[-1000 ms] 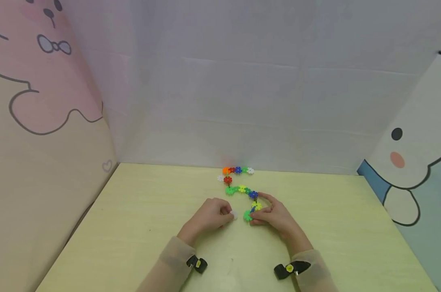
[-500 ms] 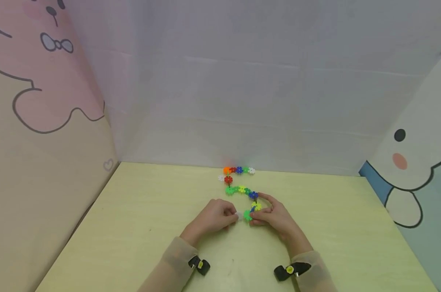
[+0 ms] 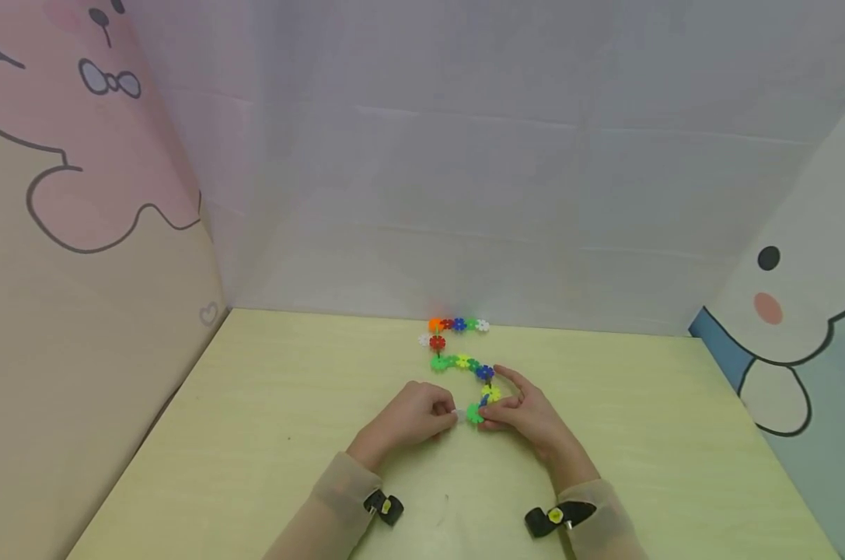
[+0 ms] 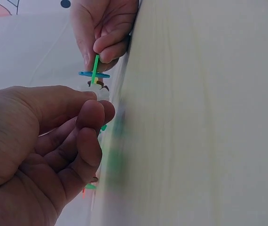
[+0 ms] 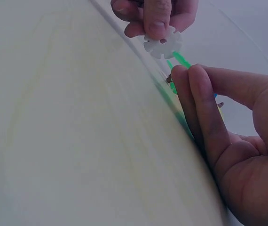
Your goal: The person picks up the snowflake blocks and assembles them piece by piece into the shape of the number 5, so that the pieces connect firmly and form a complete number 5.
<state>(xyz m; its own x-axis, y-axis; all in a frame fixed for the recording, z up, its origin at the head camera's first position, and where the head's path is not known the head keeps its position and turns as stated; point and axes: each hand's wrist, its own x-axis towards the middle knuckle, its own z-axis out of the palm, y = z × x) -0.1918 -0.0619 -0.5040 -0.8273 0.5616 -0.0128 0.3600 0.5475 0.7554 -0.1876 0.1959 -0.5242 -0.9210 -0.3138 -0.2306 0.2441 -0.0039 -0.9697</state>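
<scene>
My left hand [image 3: 410,414] pinches a white snowflake disc [image 5: 158,49] between thumb and fingertips. Facing it, my right hand [image 3: 530,414] pinches a green snowflake disc [image 3: 474,413] at the near end of a linked chain. In the right wrist view, the white disc's edge meets the edge of the green one; how deep the slots sit is unclear. A blue disc [image 4: 84,74] crosses the green one in the left wrist view. Beyond it, the chain runs through a yellow disc [image 3: 493,393] and a dark blue disc [image 3: 484,372]. My right index finger reaches beside that dark blue disc.
The chain winds back past a green disc [image 3: 439,362] and a red disc [image 3: 437,342] to an orange disc [image 3: 435,325] by the back wall [image 3: 408,264]. A white disc [image 3: 483,326] ends it. Pale wooden tabletop [image 3: 275,389] spreads on both sides.
My left hand has moved right with the white disc, closing the gap to the green disc. My right hand and the chain have stayed nearly in place.
</scene>
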